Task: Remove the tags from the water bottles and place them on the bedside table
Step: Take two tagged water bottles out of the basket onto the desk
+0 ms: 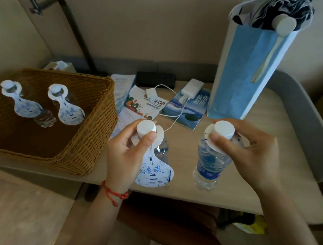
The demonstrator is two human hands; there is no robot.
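Two water bottles stood on the bedside table (261,182), each gripped at the neck. Left hand (124,157) curled round the left bottle (162,149), thumb pressed just under the white cap; its paper tag (153,170) hung down the front, collar round the neck. Right hand (252,153) curled round the right bottle (210,163), thumb on that tag's collar (210,139), the tag lifted near the cap. To the left, a wicker basket (91,141) held two more tagged bottles (36,106), upright. Behind: brochures (187,110), a white power bank (192,88) with its cable, a tall blue paper bag (250,70).
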